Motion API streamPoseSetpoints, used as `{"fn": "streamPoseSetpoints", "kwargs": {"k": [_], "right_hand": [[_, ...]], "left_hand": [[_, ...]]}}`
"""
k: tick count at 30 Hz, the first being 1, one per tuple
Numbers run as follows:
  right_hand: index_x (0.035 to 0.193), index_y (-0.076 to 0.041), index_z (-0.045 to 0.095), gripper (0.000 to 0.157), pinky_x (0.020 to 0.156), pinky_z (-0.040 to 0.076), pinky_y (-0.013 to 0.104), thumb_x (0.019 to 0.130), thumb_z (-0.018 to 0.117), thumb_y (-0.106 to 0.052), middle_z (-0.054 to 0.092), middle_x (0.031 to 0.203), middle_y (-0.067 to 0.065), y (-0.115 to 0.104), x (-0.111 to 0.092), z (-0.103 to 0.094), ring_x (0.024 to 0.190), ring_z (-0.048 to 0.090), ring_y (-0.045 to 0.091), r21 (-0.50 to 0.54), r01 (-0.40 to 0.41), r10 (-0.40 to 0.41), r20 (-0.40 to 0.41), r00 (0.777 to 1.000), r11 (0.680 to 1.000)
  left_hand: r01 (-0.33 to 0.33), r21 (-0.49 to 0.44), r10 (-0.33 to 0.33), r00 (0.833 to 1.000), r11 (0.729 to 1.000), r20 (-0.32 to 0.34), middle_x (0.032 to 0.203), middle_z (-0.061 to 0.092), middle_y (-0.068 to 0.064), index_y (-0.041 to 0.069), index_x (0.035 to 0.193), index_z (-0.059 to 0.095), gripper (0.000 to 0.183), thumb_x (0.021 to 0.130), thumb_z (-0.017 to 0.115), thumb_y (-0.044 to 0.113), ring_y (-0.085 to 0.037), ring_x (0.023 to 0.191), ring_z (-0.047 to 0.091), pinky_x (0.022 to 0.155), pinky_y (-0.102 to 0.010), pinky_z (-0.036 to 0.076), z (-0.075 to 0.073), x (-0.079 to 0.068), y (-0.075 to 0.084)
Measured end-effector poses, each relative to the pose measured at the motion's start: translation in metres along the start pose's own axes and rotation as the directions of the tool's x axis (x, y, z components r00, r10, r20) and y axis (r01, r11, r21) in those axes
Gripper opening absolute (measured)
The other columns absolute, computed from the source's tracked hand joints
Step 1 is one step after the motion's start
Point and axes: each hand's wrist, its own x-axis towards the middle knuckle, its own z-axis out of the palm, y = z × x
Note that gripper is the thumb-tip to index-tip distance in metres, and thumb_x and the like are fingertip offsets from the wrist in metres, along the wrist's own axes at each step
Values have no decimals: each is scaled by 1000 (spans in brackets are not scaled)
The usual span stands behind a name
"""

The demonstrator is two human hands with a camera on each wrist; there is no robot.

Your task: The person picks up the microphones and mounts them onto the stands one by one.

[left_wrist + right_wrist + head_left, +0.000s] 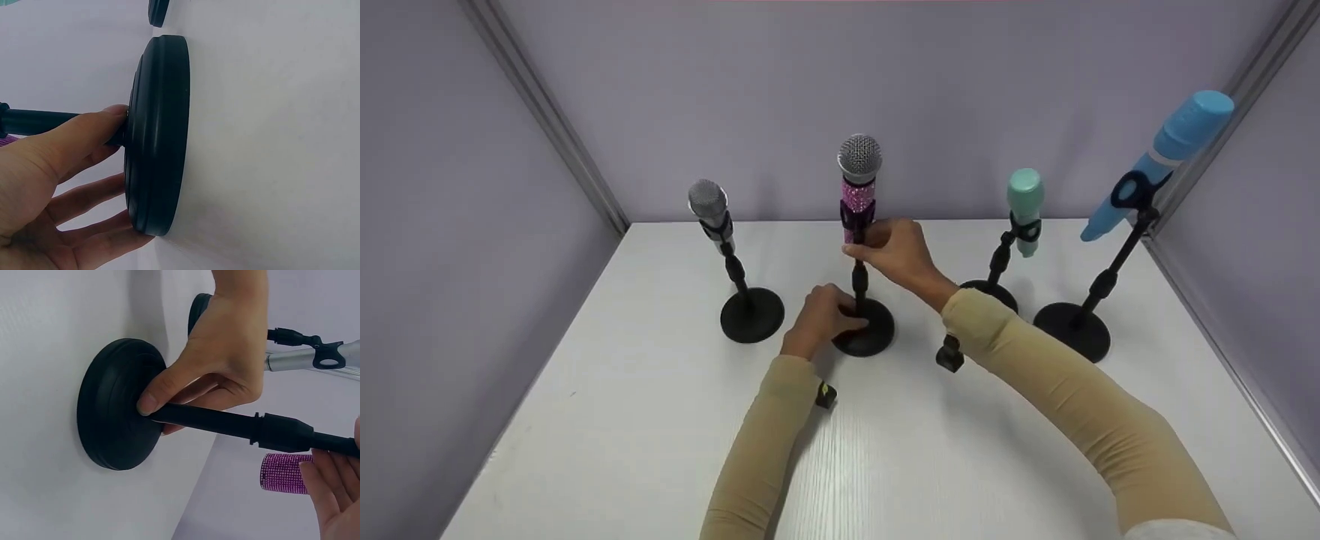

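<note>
A microphone with a silver mesh head and a glittery pink body (859, 196) sits upright in the clip of a black microphone stand (874, 336). My left hand (821, 319) is low on this stand. In the left wrist view its thumb lies where the pole meets the round base (160, 135), with other fingers behind. The base rests on the table. Higher up, my right hand (904, 251) pinches the upper pole just below the clip. The right wrist view shows the pink lower end (281, 473) of the microphone beside the right fingers.
To the left stands a silver microphone (708, 201) on its own stand. A mint green microphone (1025, 193) and a large blue microphone (1189, 127) stand to the right, partly behind the right arm. Grey walls enclose the white table (622, 420).
</note>
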Motion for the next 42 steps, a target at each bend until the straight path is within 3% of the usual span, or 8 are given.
{"fn": "streamPoseSetpoints", "kwargs": {"k": [7,13,30,35,37,39,42], "right_hand": [[99,-5,79,28,77,59,28,87,84,-30,80,96,11,-9,4,-4,89,75,20,84,-9,13,-47,999,996],[94,-2,78,28,74,63,28,84,87,-26,78,92,14,-16,13,-8,85,74,18,200,16,4,-100,995,980],[96,0,77,28,76,63,29,83,87,-22,77,93,16,-15,18,-14,84,74,16,246,33,-6,-112,994,969],[96,0,76,28,76,63,30,84,87,-22,77,94,16,-16,18,-13,83,74,17,237,34,-6,-118,993,971],[96,-1,76,28,76,63,29,84,87,-23,77,94,15,-17,17,-14,84,74,17,227,36,-10,-115,993,973],[97,-1,77,28,77,63,29,84,86,-24,77,94,15,-17,17,-14,85,74,17,220,38,-14,-110,994,975],[97,-2,76,28,78,63,30,85,86,-25,77,94,14,-17,17,-15,85,73,17,212,45,-22,-109,994,976]], "left_hand": [[-19,2,19,1000,1000,-17,91,81,-5,7,93,83,16,81,88,17,-17,90,72,82,-36,60,1,2,-3],[0,-1,0,1000,1000,-1,92,81,-4,8,96,83,18,82,88,18,-16,90,73,84,-34,60,3,6,-5],[18,1,-18,1000,1000,3,96,81,-6,8,99,83,19,82,87,16,-18,92,75,83,-34,61,4,15,-1],[15,-9,-15,1000,1000,-6,103,79,-8,6,102,82,28,79,90,21,-22,98,73,86,-38,60,0,14,-1],[-4,-33,3,1000,999,-30,106,78,-9,6,104,81,34,77,91,24,-26,103,71,91,-41,59,-3,14,2],[-65,-93,58,995,994,-76,106,78,-10,7,104,81,36,77,92,27,-29,108,71,96,-46,57,-6,14,5],[-215,-187,176,963,958,-204,105,79,-7,10,110,80,40,78,91,31,-26,106,72,95,-48,59,-10,15,10]]}}
